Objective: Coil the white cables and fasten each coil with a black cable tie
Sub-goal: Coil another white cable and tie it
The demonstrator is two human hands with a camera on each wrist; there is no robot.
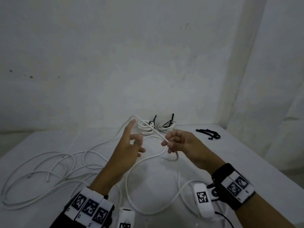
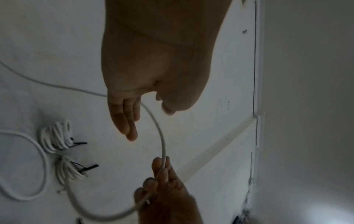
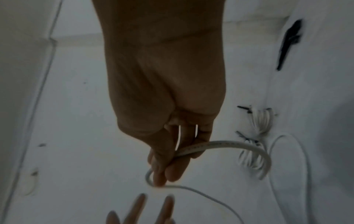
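Note:
My right hand (image 1: pixel 174 142) (image 3: pixel 168 165) pinches a white cable (image 1: pixel 158 132) (image 3: pixel 229 144) (image 2: pixel 162 139) near its end, above the middle of the white table (image 1: pixel 230 153). The cable arcs from that hand over to my left hand (image 1: pixel 131 142) (image 2: pixel 132 121), whose fingers are spread and straight; the cable runs behind them. Two finished white coils (image 1: pixel 145 128) (image 1: pixel 166 126) with black ties stand at the table's far edge. Loose black cable ties (image 1: pixel 209 134) lie at the far right.
Several loose white cables (image 1: pixel 41 175) sprawl over the left half of the table. A large cable loop (image 1: pixel 148 186) lies in front of me. A white wall (image 1: pixel 148 55) stands right behind the table.

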